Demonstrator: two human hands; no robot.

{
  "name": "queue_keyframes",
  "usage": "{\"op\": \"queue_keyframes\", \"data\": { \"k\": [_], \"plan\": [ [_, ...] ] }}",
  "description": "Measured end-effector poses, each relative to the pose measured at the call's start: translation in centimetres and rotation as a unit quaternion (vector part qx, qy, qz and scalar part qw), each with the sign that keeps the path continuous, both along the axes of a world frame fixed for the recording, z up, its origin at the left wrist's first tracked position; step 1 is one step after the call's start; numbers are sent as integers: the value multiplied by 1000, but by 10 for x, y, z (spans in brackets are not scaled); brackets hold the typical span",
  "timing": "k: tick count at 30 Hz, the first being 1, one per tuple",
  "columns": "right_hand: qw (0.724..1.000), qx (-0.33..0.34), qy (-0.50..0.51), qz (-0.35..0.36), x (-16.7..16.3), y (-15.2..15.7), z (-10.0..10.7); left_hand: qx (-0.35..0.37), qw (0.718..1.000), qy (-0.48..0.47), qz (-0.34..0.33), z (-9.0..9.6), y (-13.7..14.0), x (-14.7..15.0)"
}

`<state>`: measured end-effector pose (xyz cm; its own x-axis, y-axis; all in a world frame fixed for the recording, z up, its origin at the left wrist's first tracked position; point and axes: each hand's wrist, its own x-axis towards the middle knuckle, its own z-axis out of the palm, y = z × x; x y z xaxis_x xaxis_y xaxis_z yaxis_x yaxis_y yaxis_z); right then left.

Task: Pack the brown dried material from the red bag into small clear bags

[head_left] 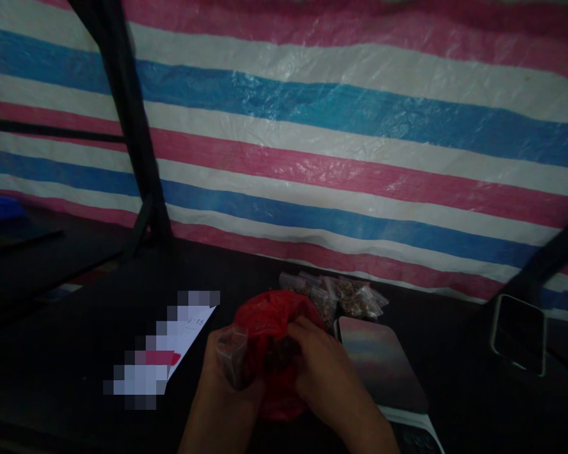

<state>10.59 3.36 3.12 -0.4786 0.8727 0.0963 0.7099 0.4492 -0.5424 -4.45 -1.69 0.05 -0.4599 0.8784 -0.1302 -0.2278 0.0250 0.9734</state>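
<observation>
A red plastic bag (284,309) stands open on the dark table in front of me, with dark contents in its mouth. My left hand (231,378) is at the bag's left side, its fingers closed round a small clear zip bag (234,356). On the right side, my right hand (319,359) reaches into the mouth of the red bag with bent fingers. What those fingers hold, if anything, is hidden. Right beside my right hand lies a digital scale (383,362) with a shiny flat plate.
Several small filled zip bags (350,296) lie behind the red bag. A phone (519,334) rests at the right. A partly blurred, light printed sheet (184,340) lies at the left. Behind the table hangs a striped plastic sheet (312,151), with a dark post (132,126) before it.
</observation>
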Motion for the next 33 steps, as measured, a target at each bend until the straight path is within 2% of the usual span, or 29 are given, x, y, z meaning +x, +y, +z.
{"op": "queue_keyframes", "data": {
  "k": [5, 8, 14, 19, 24, 29, 33],
  "plan": [
    [998, -25, 54, 12, 2, 0, 2, 47, 995, -67, 53, 11, 7, 7],
    [995, -42, 86, 3, 3, 0, 1, 52, 996, -57, 48, 15, 7, 5],
    [990, -64, 129, 4, 5, -1, -3, 68, 994, -4, 86, 15, 4, -3],
    [989, -80, 120, -1, 4, -2, 1, 82, 993, 1, 85, 13, 4, -6],
    [994, -57, 97, -1, -3, -7, 2, 69, 997, -8, 43, 8, 6, -6],
    [982, -94, 166, 13, -5, -4, -8, 72, 996, 9, 50, 7, 8, -11],
    [975, -99, 201, 4, -2, 1, -14, 76, 995, 22, 67, 11, 9, -14]
  ]
}}
